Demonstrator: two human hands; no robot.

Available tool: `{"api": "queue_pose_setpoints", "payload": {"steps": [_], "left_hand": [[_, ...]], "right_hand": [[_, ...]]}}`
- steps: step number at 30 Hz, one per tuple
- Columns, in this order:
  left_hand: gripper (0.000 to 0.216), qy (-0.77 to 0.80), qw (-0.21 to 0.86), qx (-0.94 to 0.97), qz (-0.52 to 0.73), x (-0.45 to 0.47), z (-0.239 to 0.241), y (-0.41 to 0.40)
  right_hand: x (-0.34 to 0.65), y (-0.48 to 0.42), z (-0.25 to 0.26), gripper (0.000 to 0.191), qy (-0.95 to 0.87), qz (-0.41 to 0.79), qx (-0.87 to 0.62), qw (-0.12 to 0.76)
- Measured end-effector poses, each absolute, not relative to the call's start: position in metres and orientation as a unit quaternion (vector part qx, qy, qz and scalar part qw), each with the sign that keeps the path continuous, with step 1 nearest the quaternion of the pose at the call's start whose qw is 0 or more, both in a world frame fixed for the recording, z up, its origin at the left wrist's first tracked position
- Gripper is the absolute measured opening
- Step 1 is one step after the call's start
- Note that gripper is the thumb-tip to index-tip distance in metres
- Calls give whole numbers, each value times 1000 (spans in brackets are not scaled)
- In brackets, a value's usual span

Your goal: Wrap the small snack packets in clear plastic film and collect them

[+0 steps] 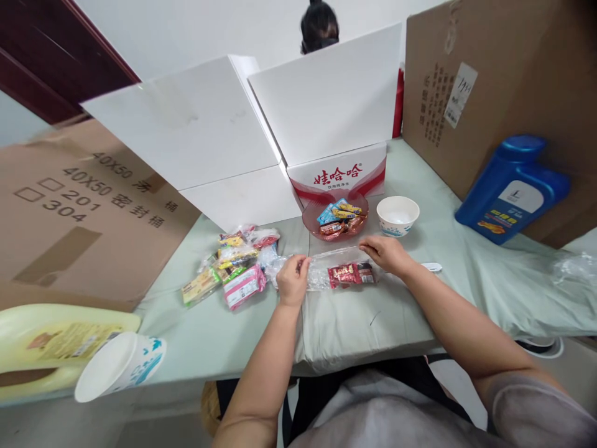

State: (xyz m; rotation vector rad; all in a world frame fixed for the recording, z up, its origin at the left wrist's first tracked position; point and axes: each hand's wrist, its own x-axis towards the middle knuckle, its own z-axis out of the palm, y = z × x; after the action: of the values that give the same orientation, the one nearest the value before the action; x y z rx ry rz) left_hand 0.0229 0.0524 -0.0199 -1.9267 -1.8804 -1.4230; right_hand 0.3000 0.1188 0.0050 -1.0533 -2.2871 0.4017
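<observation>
My left hand (293, 280) is closed in a pinch on one end of a clear plastic film (318, 277). At the other end, my right hand (386, 254) pinches its upper edge, so the film spans between both hands. A red snack packet (342, 274) lies at or under the film; I cannot tell if it is inside. Left of my left hand is a pile of wrapped snacks, among them a pink and white packet (244, 287). Just beyond the hands stands a pinkish clear bowl (310, 225) holding several snack packets (345, 211).
A white paper bowl (398, 218) stands beyond my right hand; a white handle (431, 267) lies beside that wrist. Another paper bowl (119, 367) tilts at the front left edge near a yellow jug (69, 317). A blue bottle (513, 190), cartons (84, 211) and white panels (326, 93) surround the table.
</observation>
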Motion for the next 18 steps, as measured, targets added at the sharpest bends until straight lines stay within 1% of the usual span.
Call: {"api": "queue_pose_setpoints", "payload": {"steps": [3,6,8,10,12,13,14,16,18], "left_hand": [[21,-642,111,-591,-475,14,-16,54],[18,-603,159,-626,-468,21,-9,46],[19,-549,147,-699,-434,32,-5,42],[26,-528,121,-749,-381,44,-2,44],[39,-555,93,-757,-333,50,1,53],[42,-570,75,-758,-310,51,3,58],[39,-578,56,-761,-289,49,6,63],[24,-573,33,-774,-265,44,14,67],[18,-548,46,-787,-281,38,23,62]], "right_hand": [[302,123,4,29,-829,79,-472,289],[303,122,7,31,-815,34,-491,306],[301,120,8,33,-821,43,-468,325],[298,118,10,33,-827,64,-455,324],[295,119,11,42,-832,73,-466,291],[294,119,13,42,-837,75,-473,266],[294,120,15,36,-842,75,-475,245],[296,119,23,19,-858,71,-453,232],[301,112,31,19,-875,53,-405,258]]}}
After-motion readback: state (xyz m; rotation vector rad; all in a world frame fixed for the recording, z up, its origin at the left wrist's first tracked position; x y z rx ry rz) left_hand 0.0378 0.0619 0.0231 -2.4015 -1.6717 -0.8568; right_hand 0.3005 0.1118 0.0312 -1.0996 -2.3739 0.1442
